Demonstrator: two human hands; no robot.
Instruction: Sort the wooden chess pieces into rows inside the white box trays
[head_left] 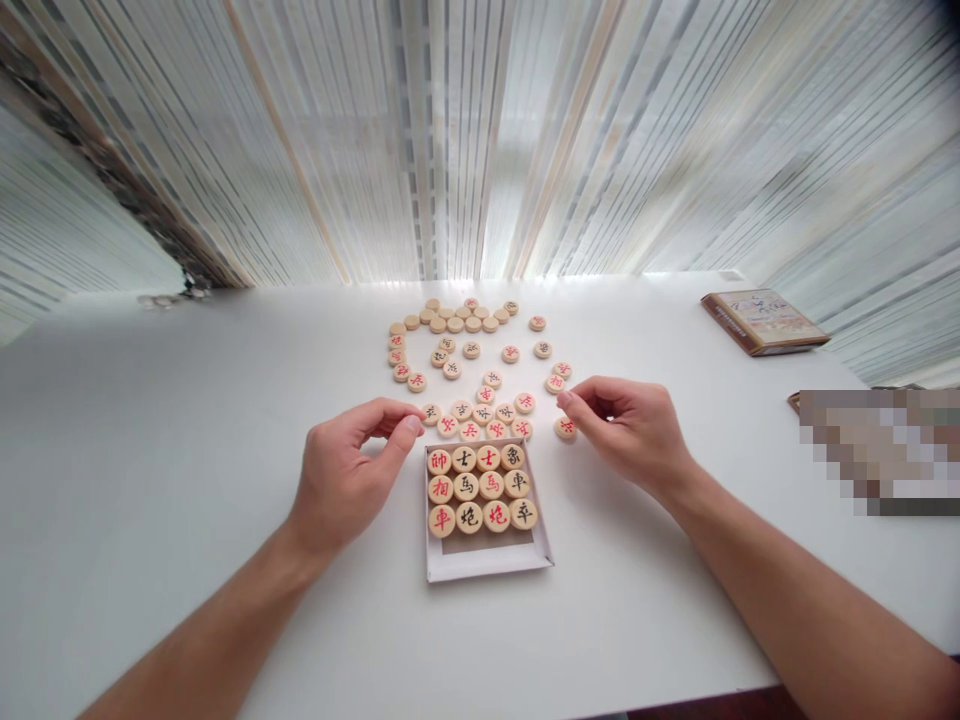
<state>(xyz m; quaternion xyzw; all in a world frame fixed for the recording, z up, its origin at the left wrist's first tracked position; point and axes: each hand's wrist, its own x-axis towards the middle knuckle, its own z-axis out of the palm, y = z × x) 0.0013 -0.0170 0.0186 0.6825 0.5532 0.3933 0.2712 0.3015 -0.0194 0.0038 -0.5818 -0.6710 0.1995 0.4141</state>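
Note:
A shallow white box [487, 564] lies on the white table [187, 450] in front of me, holding several round wooden chess pieces [480, 488] with red and black characters in three rows. My left hand [349, 480] hovers just left of the box, thumb and forefinger pinched, the tips close to a loose piece [430, 413]. My right hand [626, 430] is to the right of the box, fingers curled in a pinch beside a red-marked piece [565, 428]. Whether either pinch holds a piece is hidden.
Several more loose pieces [465, 345] are scattered on the table beyond the box. A brown box lid [763, 321] lies at the far right, with a blurred patch [877, 450] nearer the right edge. Striped curtains [480, 140] hang behind the table.

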